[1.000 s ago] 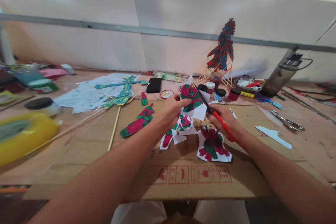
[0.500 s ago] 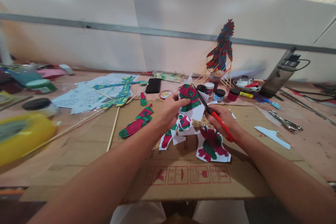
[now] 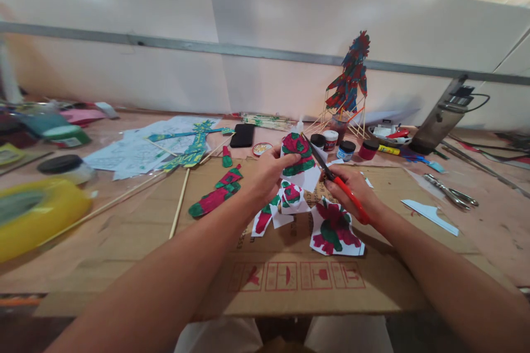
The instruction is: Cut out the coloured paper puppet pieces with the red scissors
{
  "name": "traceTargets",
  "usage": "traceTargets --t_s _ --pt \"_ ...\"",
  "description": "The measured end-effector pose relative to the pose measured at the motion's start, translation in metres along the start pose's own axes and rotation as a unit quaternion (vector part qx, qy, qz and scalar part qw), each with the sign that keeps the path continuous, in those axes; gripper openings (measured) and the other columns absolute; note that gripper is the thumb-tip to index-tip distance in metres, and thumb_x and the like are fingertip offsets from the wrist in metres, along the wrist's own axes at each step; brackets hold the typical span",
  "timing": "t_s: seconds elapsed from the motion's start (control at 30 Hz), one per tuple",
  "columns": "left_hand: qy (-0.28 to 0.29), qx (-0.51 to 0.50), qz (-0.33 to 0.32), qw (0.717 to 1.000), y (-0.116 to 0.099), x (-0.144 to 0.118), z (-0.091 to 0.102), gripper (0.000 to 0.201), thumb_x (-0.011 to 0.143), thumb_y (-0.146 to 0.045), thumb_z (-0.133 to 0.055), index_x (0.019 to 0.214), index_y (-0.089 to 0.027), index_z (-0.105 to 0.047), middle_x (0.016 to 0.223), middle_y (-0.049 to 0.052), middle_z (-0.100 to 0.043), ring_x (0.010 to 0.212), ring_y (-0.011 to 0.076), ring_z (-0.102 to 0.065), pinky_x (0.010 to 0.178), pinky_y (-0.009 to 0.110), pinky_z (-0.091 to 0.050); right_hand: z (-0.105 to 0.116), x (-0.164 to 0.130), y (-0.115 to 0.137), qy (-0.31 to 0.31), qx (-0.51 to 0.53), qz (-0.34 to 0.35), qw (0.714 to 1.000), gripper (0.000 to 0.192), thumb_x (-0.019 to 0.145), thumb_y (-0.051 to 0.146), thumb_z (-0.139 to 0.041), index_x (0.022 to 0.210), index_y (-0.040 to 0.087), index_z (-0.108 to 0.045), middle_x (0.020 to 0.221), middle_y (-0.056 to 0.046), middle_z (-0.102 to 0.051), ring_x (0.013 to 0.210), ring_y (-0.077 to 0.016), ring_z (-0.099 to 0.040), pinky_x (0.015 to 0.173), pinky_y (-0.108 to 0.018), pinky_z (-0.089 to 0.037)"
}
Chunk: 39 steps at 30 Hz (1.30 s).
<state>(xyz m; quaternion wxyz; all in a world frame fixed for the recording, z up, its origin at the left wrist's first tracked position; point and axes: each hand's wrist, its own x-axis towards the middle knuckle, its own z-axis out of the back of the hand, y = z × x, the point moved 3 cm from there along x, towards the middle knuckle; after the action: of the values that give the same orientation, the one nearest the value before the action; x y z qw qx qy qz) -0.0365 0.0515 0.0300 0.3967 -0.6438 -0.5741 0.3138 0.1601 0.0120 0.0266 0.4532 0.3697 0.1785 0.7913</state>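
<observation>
My left hand (image 3: pixel 273 172) pinches a white paper piece (image 3: pixel 304 176) painted with a magenta and green shape. In my right hand (image 3: pixel 354 185) is a pair of scissors (image 3: pixel 345 190) with red handles and dark blades. The blades lie along the upper right edge of the painted shape. Below my hands, a magenta and green flower-like cutout (image 3: pixel 333 229) with white margins rests on the cardboard (image 3: pixel 207 281). Smaller painted paper pieces (image 3: pixel 292 196) lie beside it, partly overlapping. To the left are trimmed magenta and green strips (image 3: pixel 213 198).
Paint jars (image 3: pixel 345 150) stand behind my hands, near a red and blue stick-legged model (image 3: pixel 350 80). A phone (image 3: pixel 242 135) and a blue-yellow figure on sticks (image 3: pixel 196 146) lie left. A yellow tape roll (image 3: pixel 49 215), a bottle (image 3: pixel 439 121) and metal pliers-like tool (image 3: pixel 451 190) flank the cardboard.
The scissor blades and the held paper have shifted only slightly along the painted shape's edge. Both hands keep their grip, and the things on the table stay where they were.
</observation>
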Motion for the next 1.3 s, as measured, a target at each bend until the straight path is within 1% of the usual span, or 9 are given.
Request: traceTargets --t_s 0.1,0.23,0.33,0.63,0.83,0.97,1.13,1.2,1.3 --pt "0.002 -0.008 0.002 1.0 -0.0007 -0.0005 -0.0014 0.027 0.053 -0.022 -0.095 0.071 -0.017 -0.076 0.071 0.004 -0.076 0.064 0.018 -0.069 0.069 0.032 -0.058 -0.0012 -0.001 -0.0007 0.012 0.005 -0.016 1.0 0.011 0.088 0.031 -0.055 0.082 0.023 -0.061 0.07 0.001 -0.058 0.062 -0.0156 -0.049 0.062 -0.028 -0.04" --pt "0.014 0.006 -0.002 1.0 -0.0015 -0.0016 -0.0029 0.022 0.055 -0.02 -0.092 0.073 -0.016 -0.078 0.074 0.006 -0.078 0.065 0.0179 -0.07 0.07 0.031 -0.059 -0.002 -0.0029 0.0005 0.037 0.016 -0.041 0.998 0.014 0.091 0.036 -0.054 0.085 0.024 -0.058 0.059 0.005 -0.051 0.054 -0.0152 -0.046 0.06 -0.029 -0.039" --pt "0.016 0.022 -0.009 1.0 -0.0017 -0.0017 -0.0027 0.019 0.057 -0.02 -0.091 0.07 -0.016 -0.077 0.072 0.006 -0.077 0.063 0.0166 -0.068 0.069 0.03 -0.058 -0.0027 -0.0043 0.001 0.051 0.037 -0.052 0.997 0.014 0.092 0.037 -0.054 0.089 0.024 -0.059 0.058 0.006 -0.05 0.052 -0.0146 -0.045 0.059 -0.029 -0.038" --pt "0.02 0.02 -0.012 1.0 0.0004 -0.0004 -0.0017 0.017 0.058 -0.019 -0.09 0.07 -0.016 -0.078 0.075 0.007 -0.078 0.067 0.0179 -0.069 0.069 0.031 -0.058 -0.0017 -0.0038 -0.0004 0.042 0.028 -0.045 0.998 0.014 0.091 0.036 -0.057 0.092 0.023 -0.064 0.063 0.004 -0.052 0.061 -0.0168 -0.05 0.063 -0.029 -0.041" --pt "0.017 0.032 -0.009 0.999 -0.0009 -0.0021 -0.0021 0.017 0.058 -0.02 -0.089 0.069 -0.016 -0.077 0.072 0.005 -0.076 0.065 0.0169 -0.068 0.067 0.03 -0.057 -0.0014 -0.0045 0.0015 0.034 0.031 -0.04 0.998 0.013 0.091 0.035 -0.058 0.09 0.023 -0.062 0.064 0.004 -0.054 0.058 -0.0152 -0.049 0.06 -0.028 -0.039" --pt "0.019 0.028 -0.005 0.999 -0.0009 -0.0025 -0.0027 0.018 0.058 -0.02 -0.09 0.071 -0.016 -0.077 0.074 0.006 -0.076 0.066 0.0172 -0.068 0.066 0.029 -0.057 -0.0019 -0.0044 0.0015 0.037 0.044 -0.044 0.997 0.013 0.091 0.035 -0.057 0.091 0.023 -0.061 0.059 0.006 -0.05 0.052 -0.0137 -0.044 0.056 -0.027 -0.037" --pt "0.012 0.018 0.007 1.0 -0.0005 -0.0034 -0.003 0.019 0.057 -0.02 -0.09 0.07 -0.016 -0.077 0.073 0.006 -0.076 0.066 0.0172 -0.068 0.067 0.03 -0.058 -0.0017 -0.0043 0.0025 0.029 0.039 -0.039 0.998 0.016 0.09 0.035 -0.058 0.094 0.022 -0.067 0.066 0.002 -0.057 0.059 -0.0159 -0.049 0.061 -0.029 -0.04" --pt "0.009 0.016 0.011 1.0 0.0002 -0.0032 -0.0027 0.021 0.055 -0.02 -0.091 0.069 -0.016 -0.076 0.073 0.006 -0.076 0.066 0.0175 -0.069 0.068 0.03 -0.058 -0.0025 -0.0053 0.0019 0.032 0.042 -0.05 0.997 0.016 0.091 0.035 -0.058 0.095 0.023 -0.067 0.063 0.004 -0.055 0.058 -0.0162 -0.05 0.061 -0.028 -0.04" --pt "0.007 0.019 0.015 1.0 0.0018 -0.003 -0.0023 0.023 0.054 -0.021 -0.093 0.069 -0.016 -0.076 0.073 0.006 -0.076 0.066 0.0177 -0.069 0.069 0.031 -0.058 -0.0038 -0.0069 0.0014 0.037 0.052 -0.063 0.996 0.015 0.092 0.035 -0.058 0.096 0.023 -0.066 0.056 0.007 -0.048 0.053 -0.015 -0.046 0.057 -0.027 -0.038"
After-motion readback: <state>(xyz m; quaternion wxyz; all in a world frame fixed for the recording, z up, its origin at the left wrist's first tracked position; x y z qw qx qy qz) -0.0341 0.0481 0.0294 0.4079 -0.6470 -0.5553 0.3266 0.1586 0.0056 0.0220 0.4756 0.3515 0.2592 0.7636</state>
